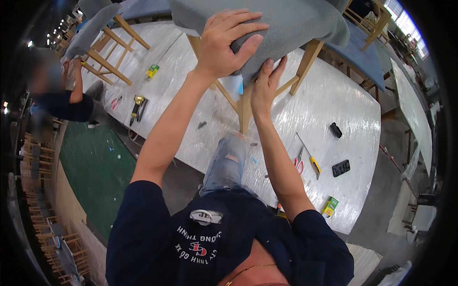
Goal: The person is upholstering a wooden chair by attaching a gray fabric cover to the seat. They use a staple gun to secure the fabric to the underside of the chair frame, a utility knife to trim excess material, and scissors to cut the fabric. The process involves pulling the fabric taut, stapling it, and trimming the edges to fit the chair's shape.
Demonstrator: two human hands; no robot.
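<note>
A wooden chair with a grey fabric-covered seat [305, 26] stands in front of me on the plastic-wrapped work table [191, 143]. My left hand [224, 45] lies flat over the near corner of the seat, fingers stretched across the fabric. Below that corner, my right hand [264, 93] rests against the seat's lower edge beside the front chair leg [244, 112]. Its thumb and forefinger point upward; the other fingers are partly hidden. Between the hands, a small light-blue and white piece [237, 85] shows at the top of the leg.
On the right lie a yellow-handled screwdriver [315, 164], red-handled scissors [298, 162], a black case [341, 168] and a yellow-green box [329, 207]. A staple gun [138, 108] and another box [152, 71] lie left. A co-worker [62, 95] handles another chair [95, 35].
</note>
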